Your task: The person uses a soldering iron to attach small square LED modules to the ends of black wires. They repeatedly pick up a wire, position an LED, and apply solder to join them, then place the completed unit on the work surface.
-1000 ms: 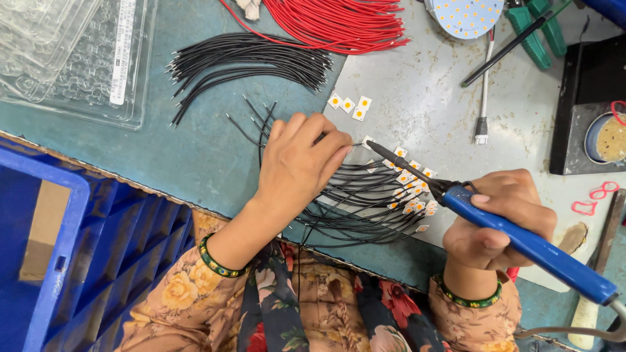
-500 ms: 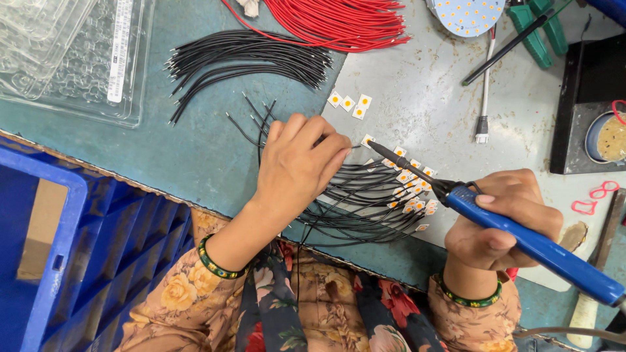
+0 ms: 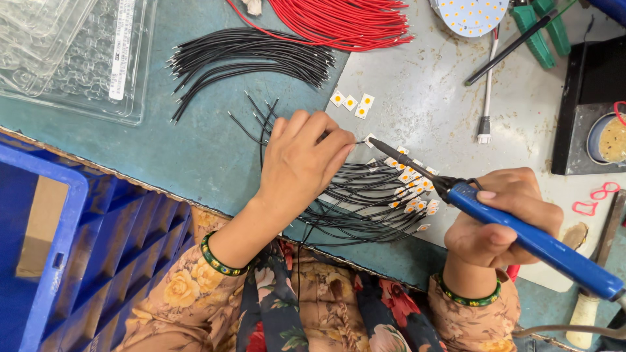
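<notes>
- Step in hand: soldering a black wire to a small LED chip (image 3: 370, 138).
- Left hand (image 3: 301, 163) curled, pinching the wire end at the chip.
- Right hand (image 3: 502, 218) fisted round blue soldering iron (image 3: 521, 231), tip at the joint.
- Next calls for steady tip contact on the worktop (image 3: 430, 98).

Your left hand (image 3: 301, 163) lies palm down, knuckles up, fingers curled and bunched forward, tips pinched together at the front. Left forearm runs back and down to a floral sleeve, green bangle at the wrist. Your right hand (image 3: 502, 218) is closed in a fist-like grip, thumb laid across the top, wrist bent, green bangle too.
</notes>
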